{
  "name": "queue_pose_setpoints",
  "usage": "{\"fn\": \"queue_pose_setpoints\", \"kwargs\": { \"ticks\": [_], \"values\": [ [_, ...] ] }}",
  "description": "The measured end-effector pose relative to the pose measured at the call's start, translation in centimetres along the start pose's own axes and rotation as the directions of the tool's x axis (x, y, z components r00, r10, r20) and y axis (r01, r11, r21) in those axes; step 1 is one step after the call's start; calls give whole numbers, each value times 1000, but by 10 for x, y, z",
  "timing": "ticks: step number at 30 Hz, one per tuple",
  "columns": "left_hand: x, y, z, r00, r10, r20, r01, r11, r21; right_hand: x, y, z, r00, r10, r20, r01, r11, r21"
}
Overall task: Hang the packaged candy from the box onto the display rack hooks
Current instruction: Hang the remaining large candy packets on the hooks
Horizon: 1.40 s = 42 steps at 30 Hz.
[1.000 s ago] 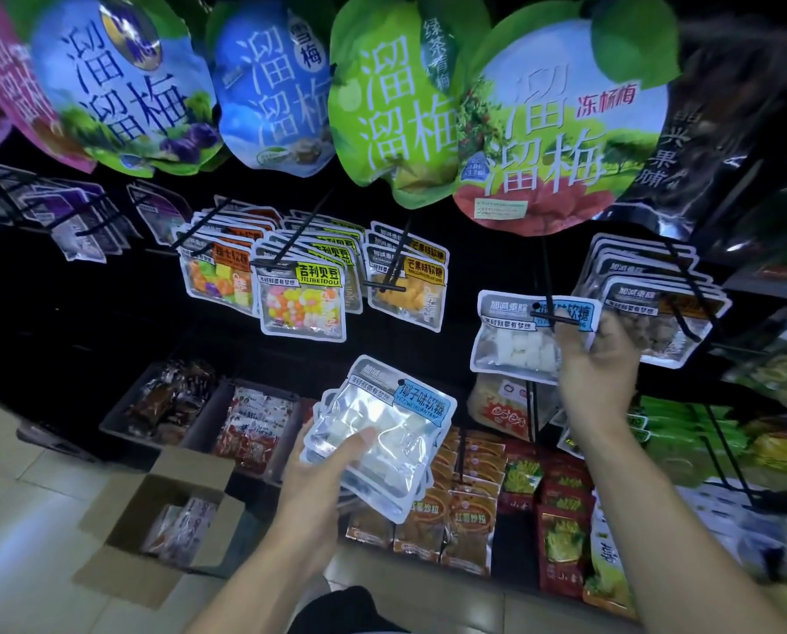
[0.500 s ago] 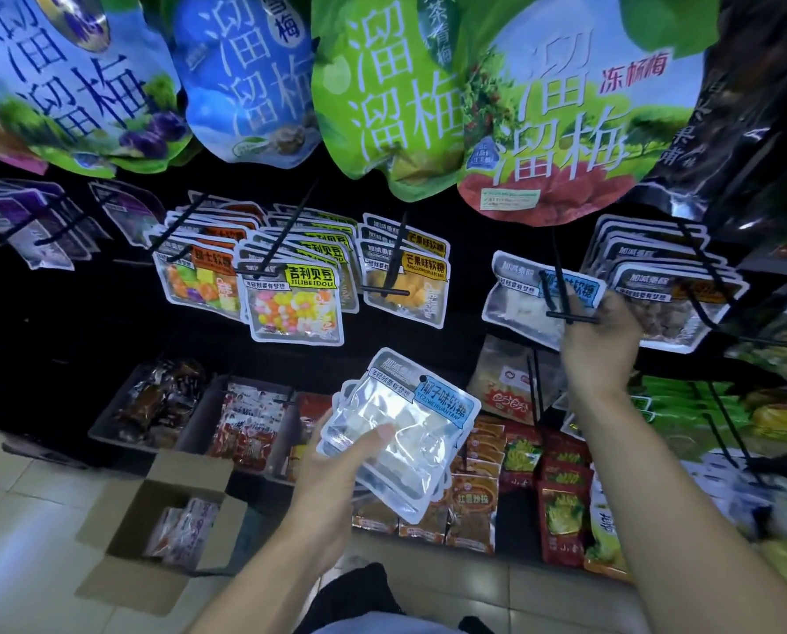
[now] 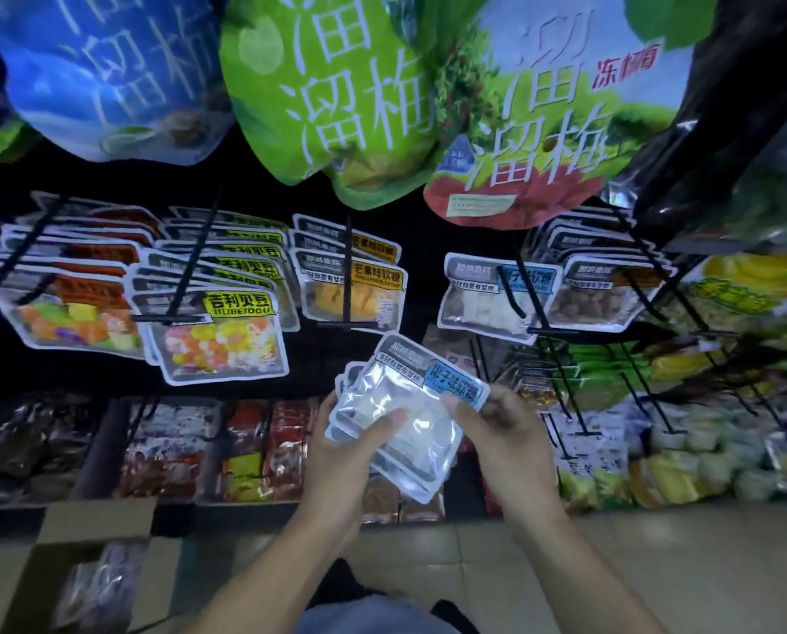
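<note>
My left hand (image 3: pixel 352 455) grips a small stack of clear candy packets (image 3: pixel 400 414) with blue labels, held in front of the rack at centre. My right hand (image 3: pixel 503 439) pinches the top packet's right edge by its blue label. One matching blue-label packet (image 3: pixel 487 297) hangs on a black hook (image 3: pixel 522 290) above and to the right of my hands. The cardboard box (image 3: pixel 85 574) sits open on the floor at lower left with several packets inside.
Rows of hooks carry other candy packets: jelly beans (image 3: pixel 220 334), mango gummies (image 3: pixel 355 290), brown candy (image 3: pixel 599 295). Large plum bags (image 3: pixel 350 84) hang overhead. Low trays of snacks (image 3: pixel 172 450) line the bottom shelf above a tiled floor (image 3: pixel 657 565).
My right hand has left the packet hanging on the hook and come down to the stack in my left hand, taking hold of the top packet. The view has moved closer to the rack.
</note>
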<state>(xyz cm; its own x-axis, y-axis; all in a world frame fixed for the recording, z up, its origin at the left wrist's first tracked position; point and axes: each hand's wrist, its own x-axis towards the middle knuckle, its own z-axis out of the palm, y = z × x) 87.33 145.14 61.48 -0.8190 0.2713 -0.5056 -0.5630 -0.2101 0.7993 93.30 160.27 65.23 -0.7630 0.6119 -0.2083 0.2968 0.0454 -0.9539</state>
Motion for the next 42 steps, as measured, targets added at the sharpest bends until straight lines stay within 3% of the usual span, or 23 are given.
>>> {"fn": "queue_pose_setpoints", "kwargs": {
  "ticks": [11, 17, 22, 29, 42],
  "values": [
    [18, -1, -2, 994, 10, 106, -10, 1000, -2, 13, 8, 4, 990, -8, -140, 11, 1000, 23],
    [17, -18, -2, 999, -14, 41, 15, 1000, -25, 25, -7, -9, 945, -229, -232, 251, 966, 67],
    [7, -28, 6, 995, -27, -93, 25, 999, -20, 46, -31, -39, 935, -334, -118, 343, 937, 61],
    [4, -27, 8, 979, -28, -201, 10, 996, -87, 55, -35, -50, 910, -388, -148, 405, 909, 102],
    [-7, -39, 22, 974, -22, -224, 2, 996, -89, 65, -28, -58, 914, -388, -120, 401, 910, 105]
  ]
}}
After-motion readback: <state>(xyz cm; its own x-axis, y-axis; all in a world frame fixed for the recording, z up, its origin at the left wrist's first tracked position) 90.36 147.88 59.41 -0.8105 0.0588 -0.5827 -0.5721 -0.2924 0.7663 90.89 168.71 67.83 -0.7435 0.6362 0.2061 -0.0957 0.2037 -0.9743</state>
